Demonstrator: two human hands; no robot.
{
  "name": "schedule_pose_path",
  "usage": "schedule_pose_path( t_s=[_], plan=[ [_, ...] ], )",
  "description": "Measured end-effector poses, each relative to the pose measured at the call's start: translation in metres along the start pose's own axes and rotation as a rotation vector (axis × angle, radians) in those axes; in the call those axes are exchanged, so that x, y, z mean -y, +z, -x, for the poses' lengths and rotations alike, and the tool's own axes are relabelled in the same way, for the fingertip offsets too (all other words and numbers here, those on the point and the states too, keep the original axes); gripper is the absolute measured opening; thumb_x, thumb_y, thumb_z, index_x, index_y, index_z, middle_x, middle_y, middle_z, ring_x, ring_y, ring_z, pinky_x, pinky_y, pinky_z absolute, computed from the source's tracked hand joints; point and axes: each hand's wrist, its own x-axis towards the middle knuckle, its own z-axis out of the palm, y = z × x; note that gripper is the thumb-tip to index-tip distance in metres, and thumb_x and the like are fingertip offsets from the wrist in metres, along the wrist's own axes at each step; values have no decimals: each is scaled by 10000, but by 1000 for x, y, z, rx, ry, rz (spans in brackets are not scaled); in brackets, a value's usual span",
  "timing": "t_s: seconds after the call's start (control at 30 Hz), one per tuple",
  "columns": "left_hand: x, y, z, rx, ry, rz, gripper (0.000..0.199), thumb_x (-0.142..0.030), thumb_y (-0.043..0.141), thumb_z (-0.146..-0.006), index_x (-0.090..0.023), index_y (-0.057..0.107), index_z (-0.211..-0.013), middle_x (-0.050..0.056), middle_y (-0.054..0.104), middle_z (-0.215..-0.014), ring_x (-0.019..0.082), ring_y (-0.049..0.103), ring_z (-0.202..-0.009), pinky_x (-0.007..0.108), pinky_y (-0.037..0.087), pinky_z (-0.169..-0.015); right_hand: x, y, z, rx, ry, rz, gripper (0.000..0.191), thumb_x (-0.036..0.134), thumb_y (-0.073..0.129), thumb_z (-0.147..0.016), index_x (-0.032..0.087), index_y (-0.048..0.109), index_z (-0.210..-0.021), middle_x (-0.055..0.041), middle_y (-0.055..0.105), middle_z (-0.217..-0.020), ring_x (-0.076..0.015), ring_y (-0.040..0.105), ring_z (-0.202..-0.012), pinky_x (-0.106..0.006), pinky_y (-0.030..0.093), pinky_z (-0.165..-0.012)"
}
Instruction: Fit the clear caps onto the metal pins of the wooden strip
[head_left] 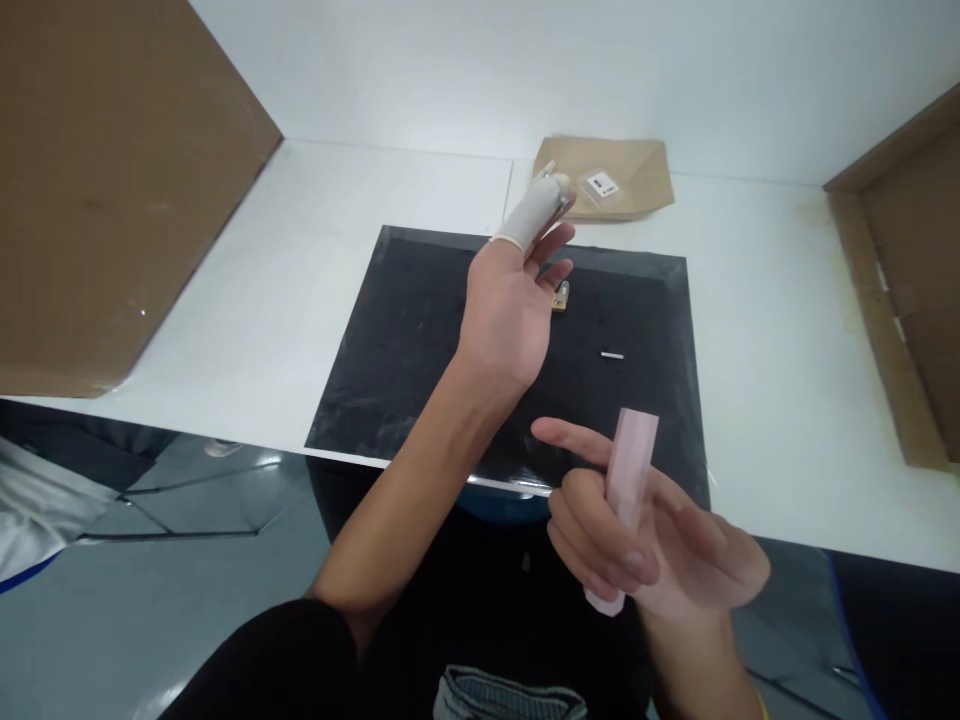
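Observation:
My left hand [517,290] reaches over the black mat [405,320]. White covers [529,212] wrap its thumb and forefinger area, pinched round a small metallic thing that I cannot make out; the other fingers are loosely curled. Close to the mat's front right edge, my right hand [637,530] has its fingers wrapped round a pale pink faceted stick [632,455], and its index finger points left. On the mat lie a small clear and yellowish part [561,296], partly behind my left fingers, and a short silvery pin [612,355].
Behind the mat, a brown paper tray [645,165] holds a clear packet with a white label [601,184]. A large cardboard panel [112,200] stands at the left, a cardboard box [874,300] at the right. The white table's front edge runs below the mat.

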Motion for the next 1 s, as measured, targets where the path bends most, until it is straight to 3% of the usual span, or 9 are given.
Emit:
schedule_pose_path(
  t_s=[0.23,0.33,0.5,0.6,0.77,0.9,1.0],
  plan=[
    [-1,0,2,20,7,-69,275,-198,530,-1048,-265,723,-1232,-30,766,-1244,180,657,-1322,147,512,-718,0,-3,0,-38,20,76,608,473,670,-969,174,577,-1491,50,409,-683,-110,353,-556,-244,415,-559],
    [-2,0,1,18,18,-68,272,-208,503,-1067,-228,720,-1231,-21,741,-1299,203,616,-1393,152,540,-809,1,-2,1,-50,20,75,618,447,688,-962,178,560,-1504,44,423,-709,-102,367,-577,-238,421,-579],
    [-2,3,-1,-1,-72,47,329,-277,471,-1095,-285,663,-1363,-67,650,-1455,262,531,-1484,261,571,-1021,4,1,3,-291,-49,166,631,304,769,-897,222,566,-1488,-8,565,-858,-120,530,-724,-241,492,-663],
    [-2,4,-1,1,-69,34,352,-242,427,-1104,-262,670,-1358,-78,629,-1484,256,489,-1512,267,538,-1083,6,1,3,-390,-61,227,611,307,820,-852,258,616,-1425,-35,638,-962,-151,623,-819,-257,550,-697],
    [-6,0,1,-2,-102,75,362,-254,416,-1104,-258,693,-1336,-80,595,-1533,253,484,-1509,233,532,-1073,4,2,-1,-480,-31,211,538,218,813,-866,304,645,-1370,-19,710,-1059,-132,704,-901,-230,614,-821],
    [-12,-4,1,-19,-150,151,537,-354,218,-1126,-251,692,-1355,-92,569,-1541,278,467,-1503,237,541,-1034,-2,2,-4,-465,-17,221,489,145,757,-915,321,629,-1353,-9,743,-1087,-135,747,-943,-230,634,-840],
    [-15,-3,1,-20,-181,165,591,-386,173,-1129,-212,695,-1343,-72,556,-1550,297,464,-1494,258,535,-1049,-8,3,-4,-480,-16,242,390,105,697,-955,316,640,-1277,-34,734,-1247,-172,752,-1086,-281,648,-888]
  ],
)
